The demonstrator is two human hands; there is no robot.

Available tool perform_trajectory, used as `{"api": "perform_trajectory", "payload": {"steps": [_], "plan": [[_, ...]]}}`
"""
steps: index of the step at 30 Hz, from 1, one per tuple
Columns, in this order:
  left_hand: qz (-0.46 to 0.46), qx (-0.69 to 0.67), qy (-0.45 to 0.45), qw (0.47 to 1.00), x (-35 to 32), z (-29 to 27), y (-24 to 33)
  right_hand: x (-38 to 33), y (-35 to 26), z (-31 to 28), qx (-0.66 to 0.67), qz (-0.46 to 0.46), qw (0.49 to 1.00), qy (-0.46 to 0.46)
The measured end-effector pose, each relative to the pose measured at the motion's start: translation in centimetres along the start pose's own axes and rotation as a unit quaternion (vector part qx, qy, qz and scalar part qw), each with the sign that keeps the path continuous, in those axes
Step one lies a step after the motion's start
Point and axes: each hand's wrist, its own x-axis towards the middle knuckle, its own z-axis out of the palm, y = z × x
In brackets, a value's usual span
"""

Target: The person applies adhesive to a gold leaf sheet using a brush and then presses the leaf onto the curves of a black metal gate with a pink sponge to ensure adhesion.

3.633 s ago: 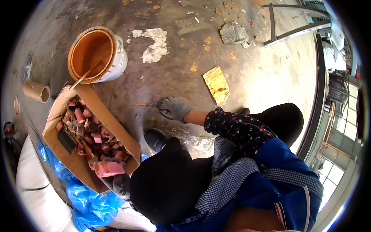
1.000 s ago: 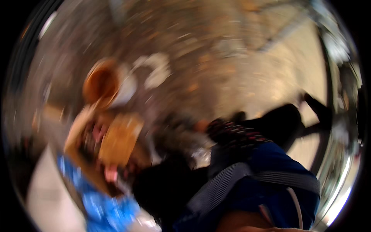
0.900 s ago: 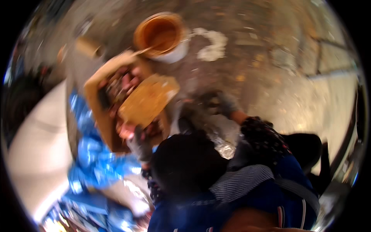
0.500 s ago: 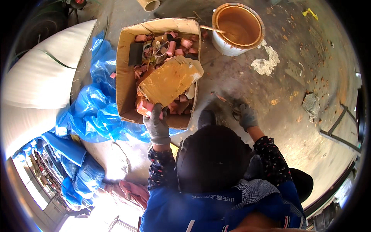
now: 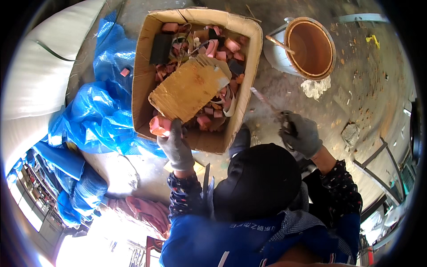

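Note:
My left hand [image 5: 177, 149], in a grey work glove, is closed on a pink block [image 5: 160, 126] with whitish and orange patches, over the near left corner of an open cardboard box [image 5: 243, 104]. In the box, just beyond my fingertips, lies a brown flat slab [image 5: 189, 89], its far right end torn and layered. To the right of the box, my right hand [image 5: 301, 135], also gloved, is closed round the dark handle of a long, thin-bladed tool [image 5: 266, 100]. Its tip points toward the box's right side; the glove hides most of the handle.
Pink chunks [image 5: 231, 45], a dark block [image 5: 160, 49] and scraps fill the box. A white bucket [image 5: 278, 55] of brown liquid, with a stick [image 5: 280, 44] across its rim, stands far right. Blue plastic sheeting [image 5: 104, 115] lies left. A metal frame [image 5: 378, 164] is at the right.
My right hand has lifted the bladed tool, whose length now shows. My left hand keeps its hold on the pink block. The view has shifted, the bucket appearing farther right.

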Motion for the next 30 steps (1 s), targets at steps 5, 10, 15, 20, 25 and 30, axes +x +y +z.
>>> {"api": "perform_trajectory", "payload": {"steps": [5, 10, 15, 20, 25, 30], "plan": [[-0.049, -0.123, 0.048, 0.990, -1.2, 1.3, 1.7, 6.1, -3.3, 3.1, -0.005, -0.117, 0.993, -0.004], [0.062, -0.038, 0.063, 0.995, -3.9, 1.0, 2.2, 6.9, -4.3, 5.5, 0.102, -0.158, 0.982, 0.032], [0.042, -0.090, 0.107, 0.989, -6.2, 0.2, 2.7, 6.4, -3.0, 5.1, 0.075, -0.078, 0.993, 0.050], [0.017, -0.075, 0.121, 0.990, -8.2, -1.4, 1.1, 4.9, -3.3, 4.7, 0.022, -0.174, 0.984, 0.028], [0.085, -0.065, 0.136, 0.985, -9.8, -3.0, -0.2, 4.2, -3.0, 5.2, 0.028, -0.163, 0.984, 0.061], [0.108, -0.095, 0.169, 0.975, -10.0, -2.3, 0.1, 2.5, -4.0, 5.3, 0.049, -0.197, 0.976, 0.079]]}}
